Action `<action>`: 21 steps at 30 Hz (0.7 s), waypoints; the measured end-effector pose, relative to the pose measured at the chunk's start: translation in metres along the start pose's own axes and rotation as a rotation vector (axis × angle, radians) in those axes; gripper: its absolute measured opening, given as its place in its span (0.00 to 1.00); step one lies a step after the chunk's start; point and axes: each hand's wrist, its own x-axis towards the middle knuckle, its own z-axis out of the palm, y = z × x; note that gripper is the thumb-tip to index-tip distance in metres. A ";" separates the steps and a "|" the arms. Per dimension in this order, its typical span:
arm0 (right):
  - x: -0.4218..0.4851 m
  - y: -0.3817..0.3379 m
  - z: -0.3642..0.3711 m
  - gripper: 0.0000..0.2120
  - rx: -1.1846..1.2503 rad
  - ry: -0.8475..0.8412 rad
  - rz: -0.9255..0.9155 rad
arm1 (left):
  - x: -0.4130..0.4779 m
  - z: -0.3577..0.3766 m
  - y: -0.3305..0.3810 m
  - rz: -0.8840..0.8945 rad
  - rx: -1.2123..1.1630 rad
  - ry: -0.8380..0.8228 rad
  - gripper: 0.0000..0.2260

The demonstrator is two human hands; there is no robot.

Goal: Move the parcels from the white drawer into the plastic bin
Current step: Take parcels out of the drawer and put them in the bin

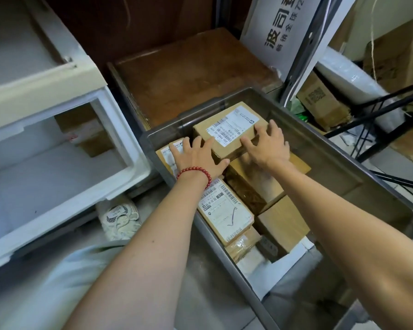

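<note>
Two bare forearms (153, 258) stretch out. The left hand (198, 156) and right hand (267, 148) rest with fingers spread on a labelled parcel (227, 125), apparently settling it onto others in the plastic bin (248, 92). Left of them, the white drawer (119, 129) holds another box (86, 132), probably next to fetch.

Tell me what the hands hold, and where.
Nothing is clearly gripped: left hand and right hand lie spread-fingered on the top parcel, at its left and right ends.
</note>
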 end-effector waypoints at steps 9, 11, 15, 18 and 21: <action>-0.075 -0.055 -0.021 0.31 -0.243 -0.026 -0.418 | -0.063 -0.026 -0.047 -0.019 0.097 0.204 0.28; -0.092 -0.073 -0.022 0.30 -0.244 -0.024 -0.501 | -0.080 -0.037 -0.065 -0.054 0.105 0.235 0.28; -0.119 -0.112 -0.027 0.28 -0.215 -0.050 -0.635 | -0.117 -0.058 -0.107 -0.224 0.014 0.226 0.27; -0.138 -0.141 -0.033 0.27 -0.182 -0.078 -0.727 | -0.153 -0.064 -0.145 -0.298 0.016 0.221 0.27; -0.157 -0.165 -0.036 0.27 -0.165 -0.105 -0.794 | -0.187 -0.069 -0.180 -0.369 0.056 0.203 0.28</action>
